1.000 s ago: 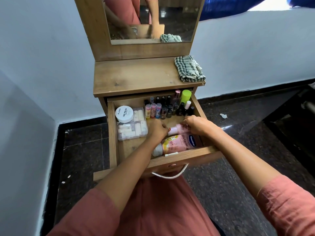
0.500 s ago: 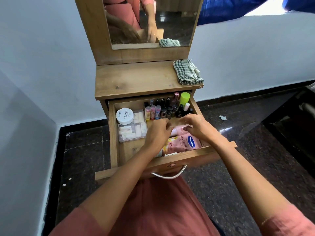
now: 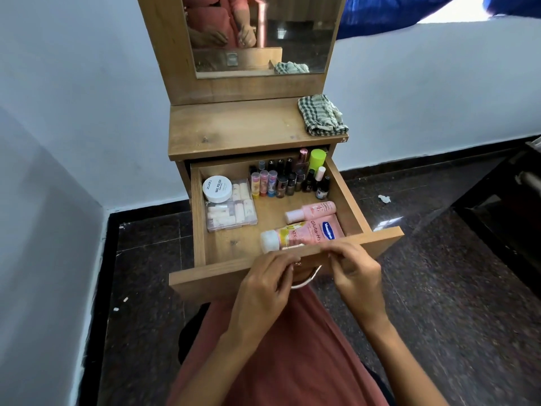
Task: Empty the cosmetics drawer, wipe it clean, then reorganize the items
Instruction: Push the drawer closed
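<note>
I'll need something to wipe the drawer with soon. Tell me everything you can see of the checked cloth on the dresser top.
The checked cloth looks like soft woven fabric in dark green-and-white checks. It is crumpled into a loose heap, not folded, and lies at the right end of the wooden dresser top, reaching its front rim. Nothing rests on it; only the top touches it. The mirror behind shows its reflection.

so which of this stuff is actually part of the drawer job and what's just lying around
Part of the job: drawer, white jar, clear box, row of small bottles, pink bottle, Vaseline tube, checked cloth.

Just lying about: paper scrap on the floor, white specks near the left wall, mirror.
</note>
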The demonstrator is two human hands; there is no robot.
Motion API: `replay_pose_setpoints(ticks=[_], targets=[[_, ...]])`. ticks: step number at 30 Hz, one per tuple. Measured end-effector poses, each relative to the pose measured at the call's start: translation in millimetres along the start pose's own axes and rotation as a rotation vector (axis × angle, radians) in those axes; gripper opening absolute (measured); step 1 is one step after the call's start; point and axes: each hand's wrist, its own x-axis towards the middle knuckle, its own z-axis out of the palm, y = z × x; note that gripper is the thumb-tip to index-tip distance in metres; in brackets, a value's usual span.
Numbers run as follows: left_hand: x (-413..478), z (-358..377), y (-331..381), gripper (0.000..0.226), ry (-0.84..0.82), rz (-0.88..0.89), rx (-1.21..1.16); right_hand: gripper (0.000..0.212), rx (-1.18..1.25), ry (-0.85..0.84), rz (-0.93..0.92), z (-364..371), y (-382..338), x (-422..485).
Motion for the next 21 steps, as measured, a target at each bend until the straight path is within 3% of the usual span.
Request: replay_pose_setpoints(ticks=[4, 8, 11, 21], targets=[[-14.2, 8.3, -12.1, 0.022, -0.101, 0.004, 0.102, 0.018, -0.007, -0.047, -0.027, 8.6, 7.0, -26.8], [-31.8, 17.1, -19.9, 0.029, -0.278, 0.005, 0.282, 0.019, -0.17, -0.232, -0.08, 20.8, 17.1, -48.9], [-33.8, 20.9, -22.5, 0.029, -0.32, 0.011, 0.351, 0.021, -0.327, -0.338, -0.114, 27.6, 25.4, -53.8], [-36.2, 19.9, -21.5, 0.018, -0.317, 0.025, 0.508, 0.024, -0.576, -0.264, -0.157, 40.4, 23.9, -52.4]])
